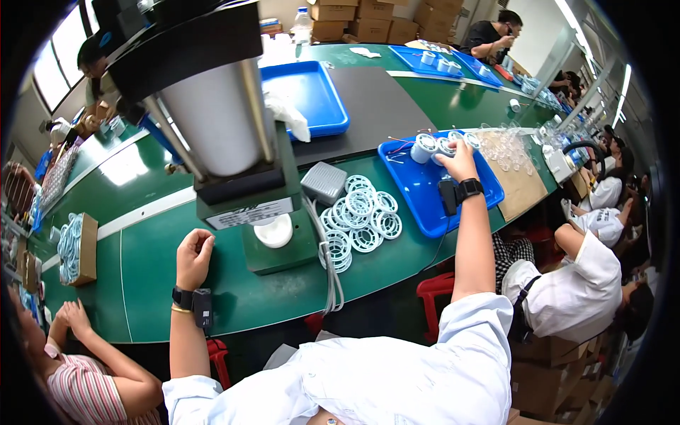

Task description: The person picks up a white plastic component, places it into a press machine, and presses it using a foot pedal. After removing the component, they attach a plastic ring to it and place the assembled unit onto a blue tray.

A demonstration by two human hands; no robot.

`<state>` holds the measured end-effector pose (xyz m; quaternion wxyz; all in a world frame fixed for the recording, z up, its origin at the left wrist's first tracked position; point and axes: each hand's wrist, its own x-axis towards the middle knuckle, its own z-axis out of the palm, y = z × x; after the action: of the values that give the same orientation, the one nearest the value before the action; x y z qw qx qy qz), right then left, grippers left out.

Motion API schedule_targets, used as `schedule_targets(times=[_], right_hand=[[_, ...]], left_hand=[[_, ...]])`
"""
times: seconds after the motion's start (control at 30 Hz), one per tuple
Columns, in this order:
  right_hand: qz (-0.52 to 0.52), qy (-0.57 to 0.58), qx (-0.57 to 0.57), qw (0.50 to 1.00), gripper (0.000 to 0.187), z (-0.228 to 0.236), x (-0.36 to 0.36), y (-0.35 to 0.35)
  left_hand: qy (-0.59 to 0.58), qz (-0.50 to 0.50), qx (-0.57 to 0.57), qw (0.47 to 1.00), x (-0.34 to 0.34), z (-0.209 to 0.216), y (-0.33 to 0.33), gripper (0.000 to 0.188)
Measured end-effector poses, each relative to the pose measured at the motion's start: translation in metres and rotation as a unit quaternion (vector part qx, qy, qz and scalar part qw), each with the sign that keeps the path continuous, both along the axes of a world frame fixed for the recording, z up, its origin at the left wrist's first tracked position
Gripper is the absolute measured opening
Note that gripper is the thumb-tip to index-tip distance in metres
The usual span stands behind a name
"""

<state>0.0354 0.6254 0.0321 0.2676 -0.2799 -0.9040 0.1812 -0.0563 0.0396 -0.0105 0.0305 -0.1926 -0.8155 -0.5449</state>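
My right hand [460, 163] reaches into a blue tray [433, 212]. Its fingers are closed around one of several white cylindrical housings [423, 150] with ringed tops, standing at the tray's far side; thin wires stick out beside them. My left hand [193, 258] is curled into a loose fist by the green table's near side, left of a bench press [219, 120], with nothing visible in it. Under the press head, a round white piece [274, 231] sits on the green base. Pale blue ring-shaped parts [360, 204] lie in a loose pile between press and tray.
A grey box-like pedal [324, 183] and grey cables [330, 265] are beside the press. Behind stands another blue tray [333, 129]. Clear plastic pieces [506, 147] cover cardboard at right. A carton of pale blue coils [86, 248] stands left. Co-workers sit close on both sides.
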Motion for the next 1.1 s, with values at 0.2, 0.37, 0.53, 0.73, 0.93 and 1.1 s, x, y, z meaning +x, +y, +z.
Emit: schedule_targets(times=[0.2,0.37,0.53,0.73,0.93,1.1], right_hand=[[0.131,0.097,-0.030,0.986,0.049,0.003,0.002,0.012],[0.323,0.278,-0.529,0.734,0.016,0.021,0.015,-0.148],[0.289,0.281,-0.414,0.816,0.010,-0.020,0.014,-0.204],[0.254,0.272,-0.324,0.870,0.011,-0.026,0.010,-0.199],[0.226,0.284,-0.318,0.876,0.012,-0.025,0.013,-0.195],[0.251,0.262,-0.308,0.880,0.012,-0.022,0.014,-0.198]], left_hand=[[0.034,-0.001,-0.039,0.999,0.002,0.009,0.006,0.010],[0.052,-0.006,-0.065,0.996,0.008,0.014,0.000,0.009],[0.094,0.000,-0.076,0.993,0.009,0.012,0.000,0.008],[0.082,-0.008,-0.083,0.993,0.013,0.020,-0.004,0.008],[0.257,0.175,-0.239,0.920,0.011,0.046,-0.067,0.009],[0.269,0.245,-0.352,0.862,0.008,0.068,-0.159,0.018]])
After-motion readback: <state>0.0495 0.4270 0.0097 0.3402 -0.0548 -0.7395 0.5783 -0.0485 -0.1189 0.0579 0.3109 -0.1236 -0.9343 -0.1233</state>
